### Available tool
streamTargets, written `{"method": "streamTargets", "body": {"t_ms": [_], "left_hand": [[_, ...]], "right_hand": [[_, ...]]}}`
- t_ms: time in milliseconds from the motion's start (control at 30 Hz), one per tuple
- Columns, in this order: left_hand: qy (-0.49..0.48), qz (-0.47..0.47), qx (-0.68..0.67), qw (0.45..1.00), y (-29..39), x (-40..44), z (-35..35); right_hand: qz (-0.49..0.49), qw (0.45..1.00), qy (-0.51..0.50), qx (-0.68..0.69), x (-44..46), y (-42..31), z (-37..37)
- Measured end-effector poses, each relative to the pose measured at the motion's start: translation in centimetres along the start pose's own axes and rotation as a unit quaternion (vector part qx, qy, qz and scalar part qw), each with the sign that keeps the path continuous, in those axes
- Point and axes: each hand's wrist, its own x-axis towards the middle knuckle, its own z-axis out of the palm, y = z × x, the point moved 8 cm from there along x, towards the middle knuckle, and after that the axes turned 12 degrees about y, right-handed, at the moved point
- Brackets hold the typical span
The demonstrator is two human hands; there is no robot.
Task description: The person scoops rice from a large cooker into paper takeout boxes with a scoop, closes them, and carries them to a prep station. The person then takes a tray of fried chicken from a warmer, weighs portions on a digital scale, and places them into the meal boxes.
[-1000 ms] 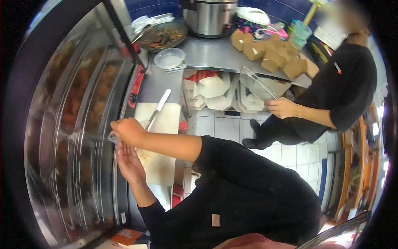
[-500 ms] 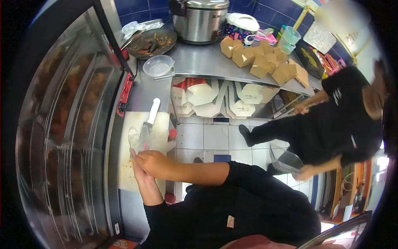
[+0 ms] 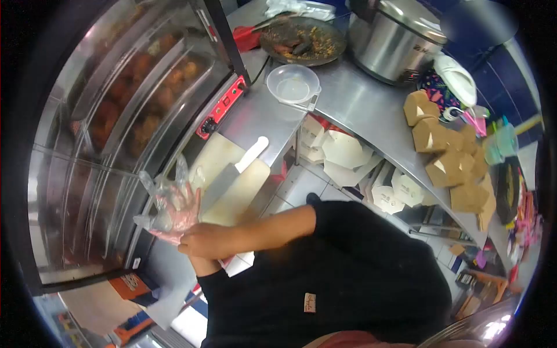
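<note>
My left hand (image 3: 181, 211) is spread open inside a clear plastic glove (image 3: 159, 200), whose fingertips stick out loose and crumpled past my own. My right hand (image 3: 209, 239) is closed at the left wrist, pinching the glove's cuff. Beyond them lies a white cutting board (image 3: 255, 182) with crumbs on it. A knife (image 3: 223, 185) with a white handle rests across the board, blade toward my left hand. A small clear plastic piece (image 3: 199, 176) appears beside the blade, too faint to name.
A glass-fronted warmer (image 3: 116, 133) with food trays stands on the left. Along the counter are a clear bowl (image 3: 293, 84), a pan of food scraps (image 3: 301, 43), a steel rice cooker (image 3: 389, 43) and brown paper boxes (image 3: 447, 139). White boxes (image 3: 348, 153) fill the shelf underneath.
My left hand has gone into the glove and spread its fingers, while the right has shifted to its wrist. My view has turned left; the co-worker is out of sight.
</note>
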Motion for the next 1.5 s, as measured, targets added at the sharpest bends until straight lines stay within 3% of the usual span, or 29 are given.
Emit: {"method": "streamTargets", "body": {"t_ms": [100,200,233,333,400,433,467,500,533,600,700,1100,1200,1300,1433,1500], "left_hand": [[-0.009,0.033,0.049,0.998,-4.4,0.7,1.2],[0.006,0.059,0.087,0.994,-7.7,2.6,1.8],[0.009,0.071,0.092,0.993,-8.6,2.9,1.9],[0.029,0.094,0.097,0.99,-9.9,2.2,1.5],[0.043,0.101,0.095,0.989,-10.2,1.2,1.0],[0.056,0.105,0.086,0.989,-11.1,0.0,1.8],[0.069,0.117,0.099,0.986,-10.9,-0.7,1.6],[0.084,0.128,0.111,0.982,-10.8,-1.3,1.2],[0.099,0.138,0.123,0.978,-10.8,-1.9,0.9],[0.104,0.151,0.12,0.976,-11.1,-2.8,1.0],[0.116,0.172,0.113,0.972,-11.3,-3.4,1.1],[0.118,0.146,0.097,0.977,-13.2,-3.4,0.9],[0.119,0.14,0.087,0.979,-14.2,-3.1,1.1],[0.113,0.124,0.092,0.981,-15.0,-3.1,1.2],[0.121,0.111,0.097,0.982,-15.6,-3.3,1.0],[0.123,0.103,0.1,0.982,-15.8,-3.2,0.8]], "right_hand": [[0.028,0.997,-0.061,0.036,-2.3,2.0,-4.4],[-0.018,0.989,-0.108,0.102,-5.5,1.4,-6.3],[0.0,0.988,-0.089,0.127,-6.1,2.2,-7.5],[0.066,0.966,0.098,0.23,-7.3,6.6,-15.6],[0.166,0.949,0.239,0.121,-11.6,12.8,-19.6],[0.386,0.877,0.218,0.185,-15.6,17.7,-20.3],[0.434,0.812,0.367,0.133,-20.4,22.1,-21.8],[0.496,0.744,0.437,0.095,-24.9,25.9,-23.7],[0.57,0.703,0.425,0.02,-27.6,28.1,-26.2],[0.665,0.673,0.32,-0.058,-29.8,30.8,-29.4],[0.732,0.609,0.295,0.086,-30.2,33.7,-29.2],[0.787,0.493,0.291,0.229,-31.7,36.3,-27.5],[0.793,0.484,0.295,0.224,-32.0,36.4,-27.3],[0.786,0.522,0.278,0.181,-32.0,35.9,-27.5],[0.756,0.513,0.352,0.206,-31.5,35.5,-25.9],[0.762,0.482,0.369,0.225,-31.2,35.3,-24.6]]}}
